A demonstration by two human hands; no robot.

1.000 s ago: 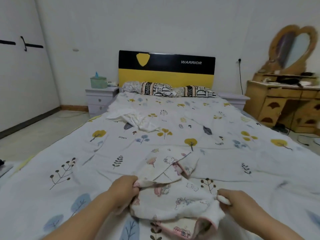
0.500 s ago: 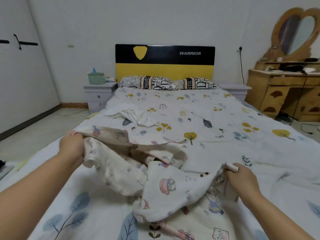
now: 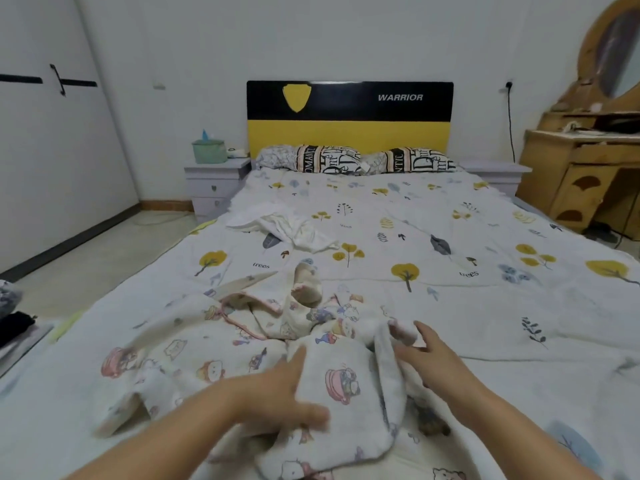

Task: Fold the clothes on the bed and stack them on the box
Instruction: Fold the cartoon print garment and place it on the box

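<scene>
A white garment with cartoon prints [image 3: 194,355] lies spread and rumpled across the near part of the bed [image 3: 485,306]. My left hand [image 3: 277,396] lies flat with straight fingers on a folded-over flap of it near the middle. Just right of that flap, my right hand [image 3: 426,358] has its fingers spread, touching the garment's edge and gripping nothing. Further up the bed, left of centre, lies a crumpled plain white garment [image 3: 291,226]. No box is clearly in view.
Two patterned pillows [image 3: 329,159] lean at the black and yellow headboard [image 3: 349,116]. A grey nightstand [image 3: 214,188] with a green container stands left of the bed, a wooden dressing table [image 3: 588,181] right. Dark items [image 3: 14,327] sit at the left edge.
Both hands have let go of the cartoon-print garment, which now lies spread on the bed. My left hand swung in from the left onto the middle flap; my right hand opened.
</scene>
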